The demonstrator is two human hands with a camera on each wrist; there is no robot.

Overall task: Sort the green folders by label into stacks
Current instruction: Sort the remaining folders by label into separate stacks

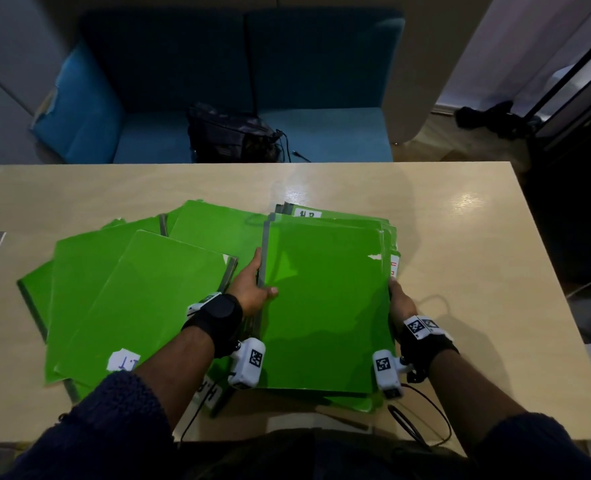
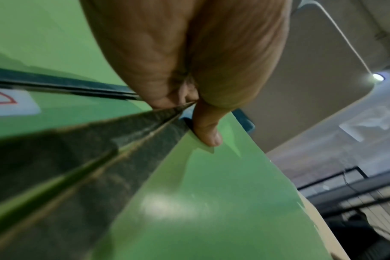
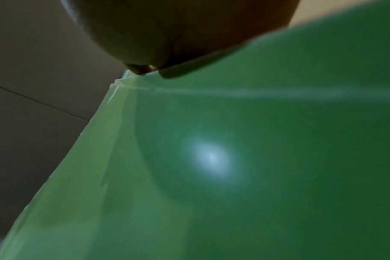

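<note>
A green folder [image 1: 325, 303] lies topmost on the right-hand pile, and both hands hold it. My left hand [image 1: 252, 285] grips its grey spine edge, thumb [image 2: 208, 133] on the cover [image 2: 200, 202] and fingers underneath. My right hand [image 1: 399, 301] holds the folder's right edge; its fingers are hidden below the cover [image 3: 234, 167]. Under it sits a stack with a white label [image 1: 308, 213] at the far end. To the left, several green folders [image 1: 141, 292] lie fanned out, one with a white label [image 1: 124, 360] near its front corner.
The pale wooden table [image 1: 460, 237] has bare surface at the right and far side. A black bag [image 1: 231, 136] sits on the blue sofa [image 1: 322, 98] beyond it. A cable [image 1: 422, 427] loops at the table's front edge.
</note>
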